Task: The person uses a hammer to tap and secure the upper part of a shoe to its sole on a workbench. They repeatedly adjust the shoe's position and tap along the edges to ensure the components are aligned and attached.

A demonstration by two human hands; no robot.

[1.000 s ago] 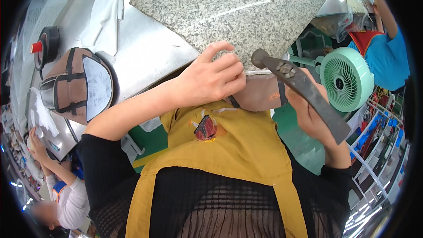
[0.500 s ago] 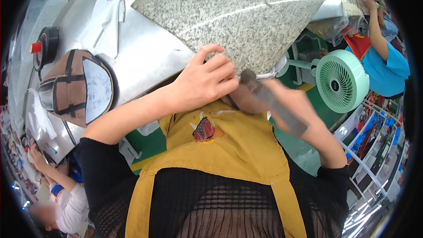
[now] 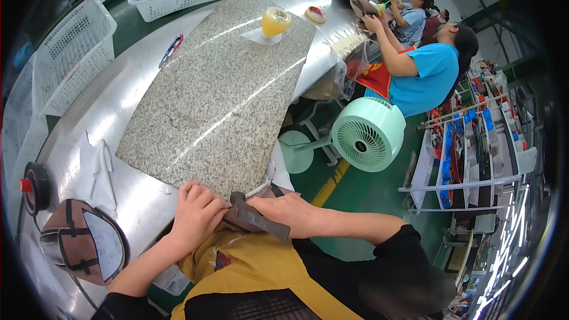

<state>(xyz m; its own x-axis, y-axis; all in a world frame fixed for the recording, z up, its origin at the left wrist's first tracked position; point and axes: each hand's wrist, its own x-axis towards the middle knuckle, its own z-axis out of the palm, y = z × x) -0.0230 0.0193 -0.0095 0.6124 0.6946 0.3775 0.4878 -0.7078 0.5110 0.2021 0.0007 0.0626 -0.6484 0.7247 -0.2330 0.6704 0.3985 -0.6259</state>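
At the near corner of the speckled stone slab (image 3: 219, 92), my right hand (image 3: 287, 210) is closed round a hammer, whose dark metal head (image 3: 264, 220) points toward my apron. Under and beside the hammer shows a brown piece of work (image 3: 238, 219), mostly covered by my hands. My left hand (image 3: 199, 210) has bent fingers gripping that piece at the slab's edge; its fingertips are partly hidden. To the left on the metal table sits a brown bag-like piece (image 3: 83, 240) with dark trim and a white panel.
White cloth pieces (image 3: 102, 175) and a black roll with a red knob (image 3: 35, 188) lie left. A yellow cup (image 3: 275, 22) stands on the slab; a red-handled cutter (image 3: 170, 50) lies beside it. White baskets (image 3: 74, 53) line the far side. A green fan (image 3: 367, 135) and a co-worker (image 3: 427, 71) are right.
The view has swung toward the right and farther out, bringing the whole slab and the co-workers into sight. The hammer, blurred before, now looks sharp; both hands stay at the slab's near corner.
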